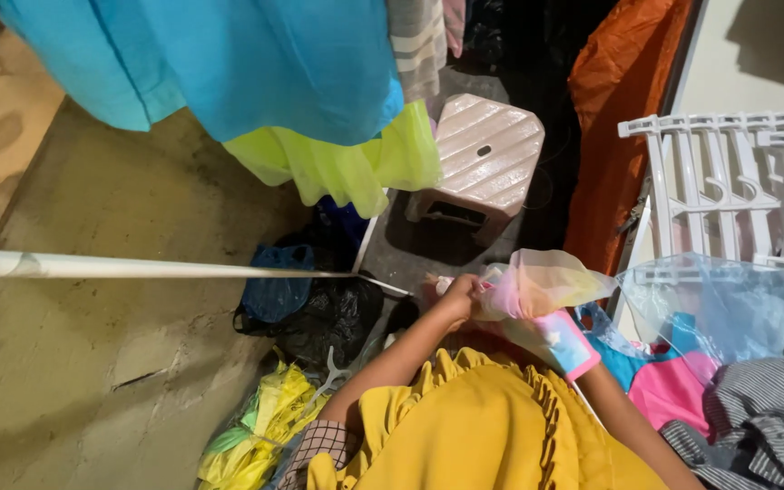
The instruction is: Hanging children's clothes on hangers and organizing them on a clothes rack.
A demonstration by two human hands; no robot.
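My left hand (pixel 457 299) is closed on the edge of a thin, sheer pink and pale yellow cloth (pixel 542 283) held in front of me. My right hand is hidden behind that cloth, with only its forearm (pixel 632 426) showing; a pink and blue band of the fabric (pixel 566 345) hangs over it. A yellow ruffled garment (pixel 474 426) lies across my lap just below both arms.
A pink plastic stool (pixel 487 159) stands ahead. Blue (pixel 229 63) and neon yellow (pixel 347 163) clothes hang above. White plastic hangers (pixel 737 181) lie at the right, over bagged clothes (pixel 719 318). A white pole (pixel 138 267) crosses the left. Black and yellow bags (pixel 319 318) sit on the floor.
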